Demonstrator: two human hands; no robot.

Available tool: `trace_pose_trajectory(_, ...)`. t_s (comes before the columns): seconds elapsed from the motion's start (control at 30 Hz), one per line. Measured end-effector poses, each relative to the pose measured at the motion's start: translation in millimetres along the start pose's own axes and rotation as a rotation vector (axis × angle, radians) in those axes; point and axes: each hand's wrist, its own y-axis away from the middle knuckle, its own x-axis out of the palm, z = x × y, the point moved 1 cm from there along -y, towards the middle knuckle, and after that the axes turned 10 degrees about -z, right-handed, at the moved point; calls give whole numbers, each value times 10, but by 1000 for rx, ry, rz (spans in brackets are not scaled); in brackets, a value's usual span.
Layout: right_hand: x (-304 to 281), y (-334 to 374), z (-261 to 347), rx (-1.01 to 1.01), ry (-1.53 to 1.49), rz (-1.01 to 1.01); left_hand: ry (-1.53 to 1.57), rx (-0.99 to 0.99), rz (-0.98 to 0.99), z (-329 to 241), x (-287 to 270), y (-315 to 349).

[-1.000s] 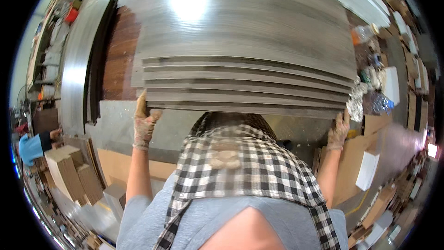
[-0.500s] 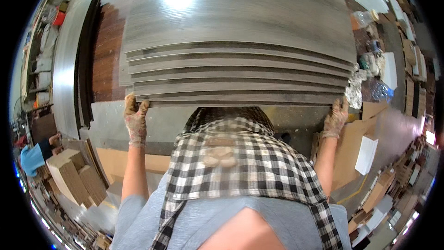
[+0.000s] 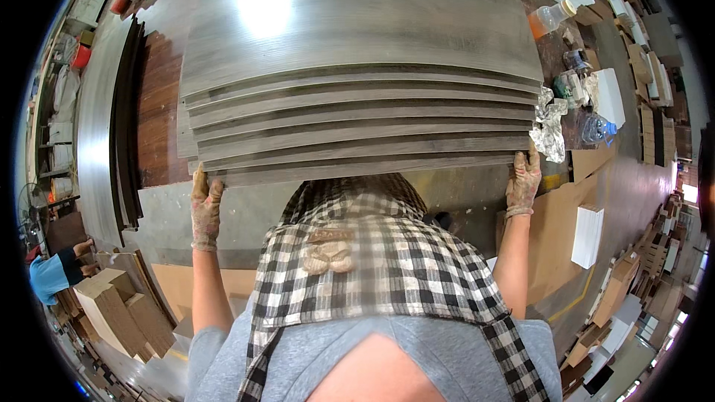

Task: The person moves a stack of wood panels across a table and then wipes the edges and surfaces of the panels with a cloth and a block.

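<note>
A stack of wide grey wood-grain panels [image 3: 365,30] lies before me, its near edges stepped like stairs. My gloved left hand [image 3: 205,212] grips the left end of the nearest panel [image 3: 365,164], thumb on top near the corner. At its other end my gloved right hand [image 3: 523,184] holds the right corner, fingers pointing away from me. Both gloves look stained. The undersides of the fingers are hidden by the panel. That panel sits slightly askew, its left end closer to me than its right.
Another panel stack [image 3: 100,134] stands at the left on the reddish-brown table [image 3: 160,112]. On the right are a bottle of orange liquid [image 3: 550,19], crumpled foil [image 3: 550,130] and a clear plastic bottle [image 3: 596,129]. Cardboard boxes [image 3: 119,313] and a person in blue [image 3: 51,277] are at lower left.
The nearest panel has come a little toward me, more at its left end, with both hands still on it. The whole view has shifted slightly.
</note>
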Motion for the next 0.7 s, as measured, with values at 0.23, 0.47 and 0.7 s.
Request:
trace_pose_trajectory(0.23,-56,128,-70,81,112,-42,-65,-66,77,127,-215,-60)
trace_pose_trajectory(0.47,78,157,-228,-23,110,-243,-22,17,-139,309,-54,9)
trace_pose_trajectory(0.7,120,22,-326,0,-51,-356,133,34,-207,333,119,-48)
